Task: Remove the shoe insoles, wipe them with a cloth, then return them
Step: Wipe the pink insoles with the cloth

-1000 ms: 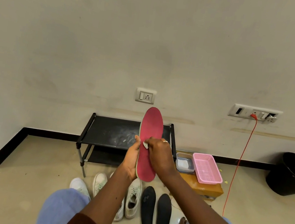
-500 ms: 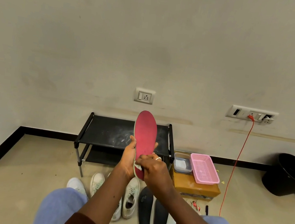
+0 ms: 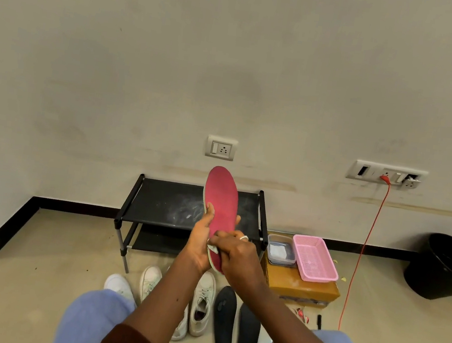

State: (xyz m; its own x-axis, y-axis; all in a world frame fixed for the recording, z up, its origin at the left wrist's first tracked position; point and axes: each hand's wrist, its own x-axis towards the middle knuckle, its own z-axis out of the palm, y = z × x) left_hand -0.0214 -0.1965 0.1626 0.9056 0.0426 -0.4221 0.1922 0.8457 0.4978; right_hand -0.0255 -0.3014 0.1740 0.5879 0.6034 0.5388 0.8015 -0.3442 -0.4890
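Red insole (image 3: pixel 222 197) stands nearly upright in the air, toe up, top tipped slightly left. My left hand (image 3: pixel 200 240) grips its lower left edge, thumb on the face. My right hand (image 3: pixel 239 257) pinches a small pale cloth (image 3: pixel 212 247) against the heel end; most of its length lies above both hands, so I judge the next wipe runs upward.

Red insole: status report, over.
Left hand grips red insole upright. Right hand holds cloth against its lower end. Nothing blocking.
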